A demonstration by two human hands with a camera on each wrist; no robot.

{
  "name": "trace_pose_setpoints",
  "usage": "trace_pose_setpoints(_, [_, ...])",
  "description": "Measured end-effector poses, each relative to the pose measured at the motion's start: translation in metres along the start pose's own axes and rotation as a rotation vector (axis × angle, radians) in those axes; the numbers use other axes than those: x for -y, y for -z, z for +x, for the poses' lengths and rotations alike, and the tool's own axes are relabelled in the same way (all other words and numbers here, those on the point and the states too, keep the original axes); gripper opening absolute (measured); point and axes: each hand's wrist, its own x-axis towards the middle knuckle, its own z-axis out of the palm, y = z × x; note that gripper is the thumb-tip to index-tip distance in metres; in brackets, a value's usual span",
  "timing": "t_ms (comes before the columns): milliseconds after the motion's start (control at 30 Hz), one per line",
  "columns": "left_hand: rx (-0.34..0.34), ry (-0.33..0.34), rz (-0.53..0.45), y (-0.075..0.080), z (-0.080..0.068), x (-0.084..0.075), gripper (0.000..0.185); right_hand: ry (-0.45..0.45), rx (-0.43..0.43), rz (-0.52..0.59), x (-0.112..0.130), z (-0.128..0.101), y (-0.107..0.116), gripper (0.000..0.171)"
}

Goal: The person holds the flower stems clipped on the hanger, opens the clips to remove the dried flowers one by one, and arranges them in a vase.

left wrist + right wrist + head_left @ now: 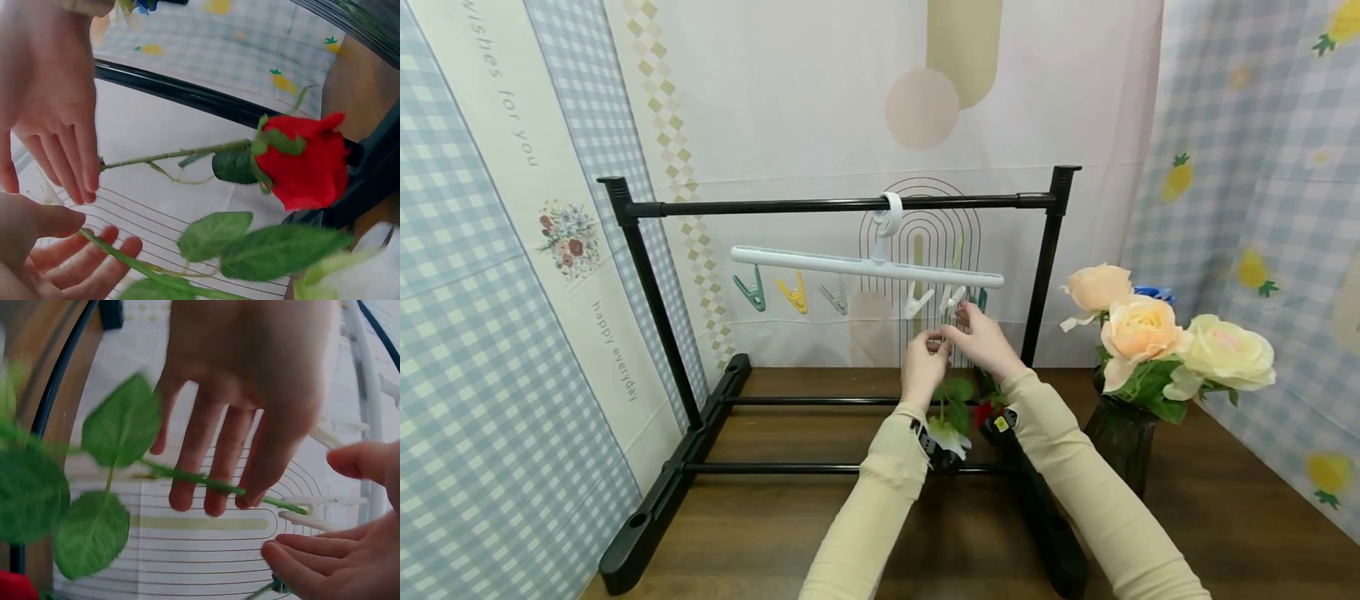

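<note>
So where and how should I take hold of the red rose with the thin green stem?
Probably pinch its thin green stem along the bare upper stretch, coming from the right. The red rose hangs bloom down, its dark oval leaf sits just above the petals, and the broad green leaves of the white flower crowd the left side.

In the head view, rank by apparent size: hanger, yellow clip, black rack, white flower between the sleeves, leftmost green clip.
1. Black rack
2. Hanger
3. White flower
4. Yellow clip and green clip: too alike to rank
</note>
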Motion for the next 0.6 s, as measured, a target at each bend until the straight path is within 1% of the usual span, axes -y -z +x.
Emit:
trace_pose_setpoints(100, [0.023,-0.032,0.002,0.000,-0.002,0.001,0.024,0.041,-0.111,-0.038,0.003,0.001,-0.002,0.063])
trace_pose_setpoints(167, [0.054,-0.054,0.005,0.001,-0.002,0.002,0.021,0.058,-0.195,-0.064,0.005,0.002,-0.003,0.056])
trace_pose_setpoints(233, [0.087,-0.064,0.001,0.002,-0.003,0.002,0.019,0.074,-0.281,-0.099,0.007,0.003,-0.004,0.047])
trace_pose_setpoints(300, [0.101,-0.064,0.005,0.004,-0.003,0.001,0.017,0.086,-0.354,-0.136,0.009,0.004,-0.004,0.042])
trace_pose_setpoints(367, [0.107,-0.057,0.011,0.006,-0.003,-0.001,0.017,0.102,-0.414,-0.168,0.011,0.005,-0.006,0.041])
trace_pose_setpoints(467, [0.116,-0.052,0.013,0.008,-0.003,-0.003,0.017,0.128,-0.508,-0.216,0.012,0.008,-0.008,0.044])
trace_pose_setpoints(600, [0.139,-0.044,-0.010,0.009,-0.004,-0.002,0.016,0.162,-0.622,-0.205,0.008,0.011,-0.012,0.043])
